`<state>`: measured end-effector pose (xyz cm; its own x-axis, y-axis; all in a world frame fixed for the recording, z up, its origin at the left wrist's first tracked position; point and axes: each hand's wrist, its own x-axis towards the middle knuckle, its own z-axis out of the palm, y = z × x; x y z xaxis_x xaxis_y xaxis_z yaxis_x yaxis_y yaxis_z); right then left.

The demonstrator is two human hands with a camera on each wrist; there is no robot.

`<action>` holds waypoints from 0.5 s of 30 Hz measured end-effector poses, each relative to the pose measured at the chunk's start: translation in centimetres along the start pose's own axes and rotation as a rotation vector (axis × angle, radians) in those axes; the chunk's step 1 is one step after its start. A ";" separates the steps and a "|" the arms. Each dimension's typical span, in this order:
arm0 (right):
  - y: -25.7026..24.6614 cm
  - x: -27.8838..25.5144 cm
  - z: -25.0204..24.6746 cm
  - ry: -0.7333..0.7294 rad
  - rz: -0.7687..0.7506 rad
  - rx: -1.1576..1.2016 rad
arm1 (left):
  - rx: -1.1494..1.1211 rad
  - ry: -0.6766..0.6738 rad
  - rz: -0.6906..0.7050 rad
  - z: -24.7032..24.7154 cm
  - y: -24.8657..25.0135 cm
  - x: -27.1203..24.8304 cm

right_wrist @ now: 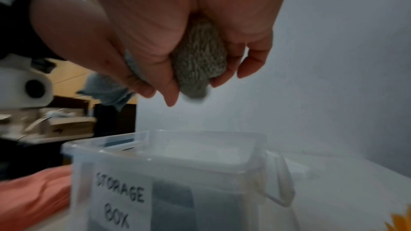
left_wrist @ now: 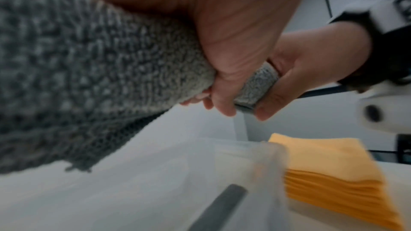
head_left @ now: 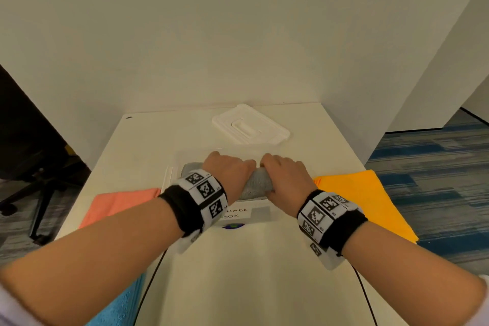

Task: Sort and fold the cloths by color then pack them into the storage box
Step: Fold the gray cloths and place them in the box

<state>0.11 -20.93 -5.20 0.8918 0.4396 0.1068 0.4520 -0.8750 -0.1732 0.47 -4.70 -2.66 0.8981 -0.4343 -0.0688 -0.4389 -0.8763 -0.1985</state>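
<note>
Both hands hold one bunched grey cloth (head_left: 258,182) just above the clear storage box (head_left: 171,170), which stands mid-table with a "STORAGE BOX" label (right_wrist: 120,199). My left hand (head_left: 230,167) grips the cloth's left part; in the left wrist view its fingers curl round the grey cloth (left_wrist: 89,76). My right hand (head_left: 283,172) grips the right end, thumb and fingers wrapped round the grey cloth (right_wrist: 200,62). The fingertips are hidden in the head view. Grey fabric shows through the box's front wall (right_wrist: 173,208).
A white lid (head_left: 250,126) lies behind the box. Folded cloths lie around the box: salmon cloth (head_left: 119,204) left, orange cloth (head_left: 365,198) right, blue cloth (head_left: 124,304) at the near left edge. White walls enclose the table's back and right. An office chair (head_left: 31,153) stands at left.
</note>
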 end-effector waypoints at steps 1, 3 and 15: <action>0.6 0.6 0.2 0.013 0.081 0.005 | -0.009 -0.011 -0.025 0.1 -0.8 0.9; 1.8 1.2 0.9 -0.034 0.248 0.015 | -0.032 -0.058 -0.089 0.8 -2.4 2.5; 4.0 0.9 6.6 -0.247 0.440 0.237 | 0.071 -0.417 -0.178 9.6 -4.7 10.9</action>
<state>2.85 -22.68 -12.22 0.9619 0.1029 -0.2534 0.0024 -0.9296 -0.3685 12.57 -3.28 -11.85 0.8997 -0.1443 -0.4120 -0.2869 -0.9068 -0.3088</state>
